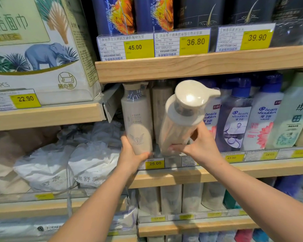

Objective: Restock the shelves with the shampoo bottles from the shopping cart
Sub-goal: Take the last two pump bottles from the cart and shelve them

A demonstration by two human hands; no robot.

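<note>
**Tilted bottle at the shelf edge**

The right bottle [178, 123] is gripped low by the right hand [198, 145], its long axis leaned toward the camera, base at the shelf [252, 170] front. The upright left bottle [138, 123], just beside, is clasped by the left hand [131, 154].

Two cream pump bottles [137, 119] [177, 126] stand beside white, blue-capped shampoo bottles [262, 116] with red flower prints at three o'clock. Yellow price tags [155, 163] line pale wooden shelves [199, 67]; a blue elephant marks the tissue pack [42, 55] at ten o'clock.
</note>
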